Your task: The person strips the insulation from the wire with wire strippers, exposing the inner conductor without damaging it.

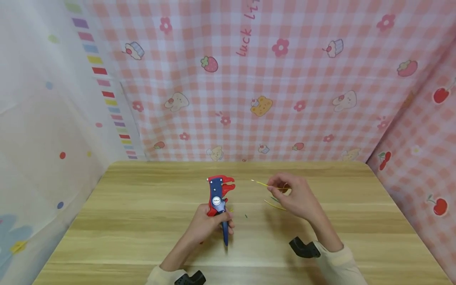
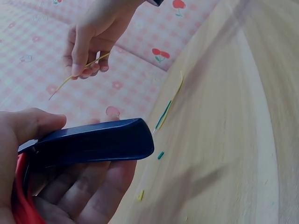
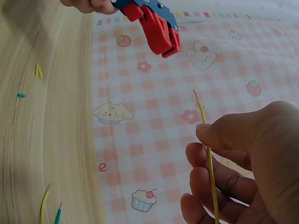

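Note:
My left hand [image 1: 204,225] grips a wire stripper [image 1: 215,189] by its handles. The tool has a blue body and red jaws, which point right with a gap between them in the head view. Across from it, my right hand [image 1: 297,196] pinches a yellow wire [image 3: 202,112] between thumb and fingers. Bare metal shows at the wire's tip, which points toward the stripper but stays apart from it. In the left wrist view, the blue handle [image 2: 93,142] lies across my left palm, with the fingers curled beneath.
On the wooden table [image 1: 142,221] lie another yellow wire [image 1: 275,205] and a green wire [image 2: 162,115], both with bare ends. Short yellow scraps [image 3: 39,71] and a green scrap [image 2: 160,155] lie nearby. A pink checkered cloth [image 1: 228,87] hangs behind the table.

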Demonstrator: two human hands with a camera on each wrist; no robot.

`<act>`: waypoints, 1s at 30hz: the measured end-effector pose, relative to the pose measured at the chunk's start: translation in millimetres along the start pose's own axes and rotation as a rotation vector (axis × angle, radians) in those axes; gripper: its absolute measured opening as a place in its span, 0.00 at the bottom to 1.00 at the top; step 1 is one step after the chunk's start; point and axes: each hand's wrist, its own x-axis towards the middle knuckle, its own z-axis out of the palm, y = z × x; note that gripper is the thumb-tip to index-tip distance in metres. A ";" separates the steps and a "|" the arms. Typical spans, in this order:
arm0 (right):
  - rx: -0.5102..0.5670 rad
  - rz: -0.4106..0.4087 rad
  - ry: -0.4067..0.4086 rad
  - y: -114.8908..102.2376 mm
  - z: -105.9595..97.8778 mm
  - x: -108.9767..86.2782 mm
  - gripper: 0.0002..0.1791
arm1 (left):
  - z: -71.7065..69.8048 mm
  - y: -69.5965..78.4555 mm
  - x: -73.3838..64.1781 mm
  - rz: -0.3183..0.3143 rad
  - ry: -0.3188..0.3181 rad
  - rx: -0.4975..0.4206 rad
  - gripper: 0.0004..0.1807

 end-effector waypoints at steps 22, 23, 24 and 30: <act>-0.020 0.129 0.021 33.9 4.4 -0.7 0.06 | -17.2 -4.6 3.4 -0.058 0.219 0.271 0.13; -0.020 0.136 0.020 35.7 4.6 -1.0 0.06 | -17.8 -5.0 3.0 -0.065 0.230 0.273 0.13; -0.018 0.144 0.018 37.7 4.8 -1.2 0.06 | -18.5 -5.5 2.7 -0.070 0.242 0.277 0.14; -0.017 0.191 0.010 48.2 4.7 -2.2 0.03 | -26.0 -8.3 0.4 -0.079 0.283 0.264 0.13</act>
